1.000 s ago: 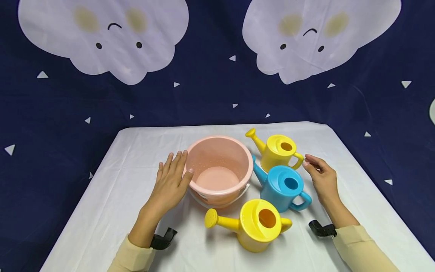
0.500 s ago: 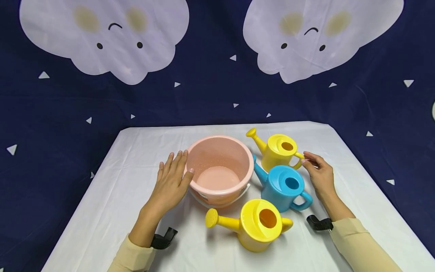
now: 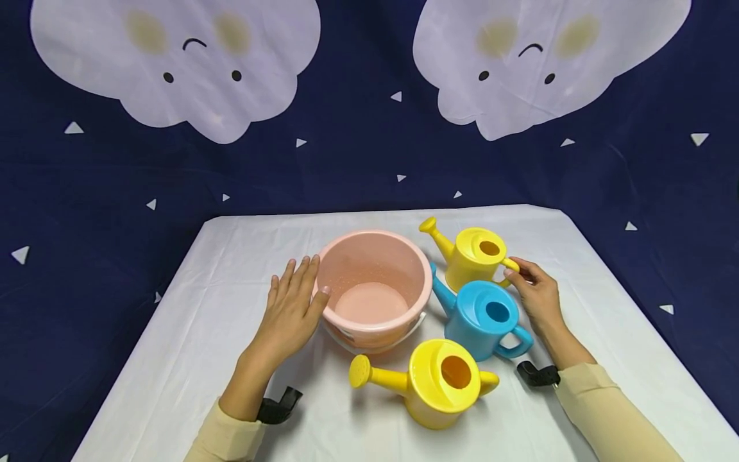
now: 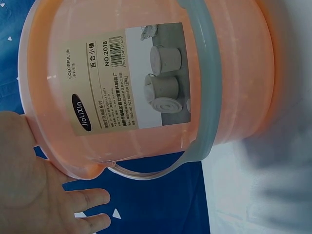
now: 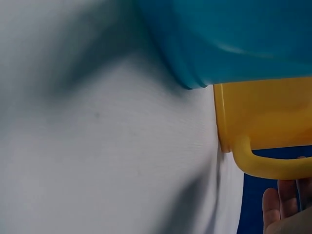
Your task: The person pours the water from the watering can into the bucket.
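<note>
Straight fingers of my left hand [image 3: 288, 314] rest against the left rim of a pink bucket [image 3: 375, 327], which stands upright. In the left wrist view the bucket [image 4: 234, 73] shows a paper label and a pale carrying handle. My right hand [image 3: 539, 298] pinches the handle of the far yellow watering can [image 3: 473, 260] between thumb and fingers. That can stands on the table, its spout toward the bucket. In the right wrist view its yellow handle [image 5: 273, 168] meets my fingertips, partly cut off by the frame edge.
A blue watering can [image 3: 482, 321] stands just in front of the far yellow one, its spout by the bucket rim. Nearer stands another yellow watering can [image 3: 439, 385]. A white cloth [image 3: 231, 269] covers the table; a dark blue cloud-print backdrop [image 3: 358, 173] hangs behind.
My right hand has moved left to the far yellow watering can's handle, and its fingers have closed on it. The left hand, bucket and cans stay in place.
</note>
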Motion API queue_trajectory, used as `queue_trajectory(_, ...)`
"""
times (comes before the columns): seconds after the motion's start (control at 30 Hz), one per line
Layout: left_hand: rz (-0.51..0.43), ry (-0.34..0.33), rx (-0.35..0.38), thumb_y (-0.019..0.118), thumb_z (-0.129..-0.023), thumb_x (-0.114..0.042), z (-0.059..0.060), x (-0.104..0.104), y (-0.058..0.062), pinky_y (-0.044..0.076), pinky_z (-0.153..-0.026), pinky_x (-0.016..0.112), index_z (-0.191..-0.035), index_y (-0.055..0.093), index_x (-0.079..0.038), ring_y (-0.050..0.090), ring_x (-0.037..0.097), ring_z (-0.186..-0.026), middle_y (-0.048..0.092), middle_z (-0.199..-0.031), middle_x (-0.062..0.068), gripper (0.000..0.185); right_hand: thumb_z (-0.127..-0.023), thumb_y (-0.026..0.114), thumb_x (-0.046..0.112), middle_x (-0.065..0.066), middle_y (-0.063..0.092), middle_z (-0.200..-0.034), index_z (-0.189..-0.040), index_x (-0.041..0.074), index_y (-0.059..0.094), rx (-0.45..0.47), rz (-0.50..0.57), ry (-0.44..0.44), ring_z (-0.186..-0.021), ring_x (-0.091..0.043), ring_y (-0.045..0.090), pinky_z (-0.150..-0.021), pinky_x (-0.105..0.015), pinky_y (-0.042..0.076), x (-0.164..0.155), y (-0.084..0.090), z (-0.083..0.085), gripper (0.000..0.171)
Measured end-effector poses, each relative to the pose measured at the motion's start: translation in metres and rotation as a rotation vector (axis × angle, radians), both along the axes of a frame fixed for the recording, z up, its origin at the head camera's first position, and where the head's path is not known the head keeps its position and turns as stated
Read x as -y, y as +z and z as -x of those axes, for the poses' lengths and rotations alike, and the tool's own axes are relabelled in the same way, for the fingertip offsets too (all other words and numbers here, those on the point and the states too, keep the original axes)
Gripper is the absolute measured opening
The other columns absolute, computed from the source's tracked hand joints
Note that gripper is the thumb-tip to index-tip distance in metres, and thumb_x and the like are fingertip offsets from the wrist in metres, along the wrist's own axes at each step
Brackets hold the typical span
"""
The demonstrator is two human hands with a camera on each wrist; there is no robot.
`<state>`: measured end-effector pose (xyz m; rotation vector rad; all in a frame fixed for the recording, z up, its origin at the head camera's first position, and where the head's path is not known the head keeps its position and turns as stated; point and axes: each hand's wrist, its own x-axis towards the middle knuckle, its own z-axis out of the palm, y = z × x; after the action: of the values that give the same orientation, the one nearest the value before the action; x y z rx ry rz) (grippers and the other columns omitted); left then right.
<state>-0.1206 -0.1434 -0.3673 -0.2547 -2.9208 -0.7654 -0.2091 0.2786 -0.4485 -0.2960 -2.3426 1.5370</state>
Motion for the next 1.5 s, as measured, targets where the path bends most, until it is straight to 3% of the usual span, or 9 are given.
queue_trajectory(0.5, 0.007, 0.006, -0.003, 0.029, -0.101, -0.046, 0.0, -0.001, -0.001, -0.001, -0.117, 0.059, -0.153, 0.013, -0.018, 0.001, 0.033, -0.149, 0.016, -0.159, 0.011, 0.061, -0.087, 0.067, 0.028, 0.026, 0.058, -0.096, -0.125, 0.004, 0.06, -0.013, 0.112, 0.057, -0.093, 0.005, 0.053, -0.075, -0.003, 0.044, 0.001, -0.007, 0.008, 0.045)
queue_trajectory(0.9, -0.005, 0.006, 0.0, 0.03, -0.101, -0.045, 0.0, -0.002, -0.001, -0.003, -0.117, 0.058, -0.153, 0.012, -0.019, 0.0, 0.032, -0.149, 0.016, -0.159, 0.011, 0.061, -0.084, 0.071, 0.025, 0.022, 0.062, -0.095, -0.12, 0.008, 0.063, 0.005, 0.229, 0.028, -0.092, 0.004, 0.057, -0.075, -0.003, 0.046, 0.003, -0.011, 0.014, 0.041)
queue_trajectory(1.33, 0.011, 0.009, -0.011, 0.031, -0.101, -0.044, 0.0, -0.002, -0.001, -0.001, -0.117, 0.059, -0.153, 0.013, -0.019, 0.001, 0.032, -0.149, 0.016, -0.159, 0.011, 0.06, -0.08, 0.074, 0.015, 0.015, 0.067, -0.089, -0.11, 0.007, 0.069, -0.061, 0.371, 0.013, -0.085, -0.001, 0.059, -0.07, -0.006, 0.049, 0.002, -0.013, 0.015, 0.031)
queue_trajectory(1.5, 0.01, 0.009, -0.01, 0.031, -0.101, -0.043, 0.0, -0.002, -0.001, -0.001, -0.117, 0.059, -0.153, 0.013, -0.019, 0.001, 0.033, -0.149, 0.016, -0.159, 0.012, 0.06, -0.081, 0.074, 0.016, 0.015, 0.067, -0.088, -0.111, 0.006, 0.069, -0.056, 0.366, 0.009, -0.084, -0.002, 0.059, -0.071, -0.006, 0.048, 0.003, -0.013, 0.013, 0.032)
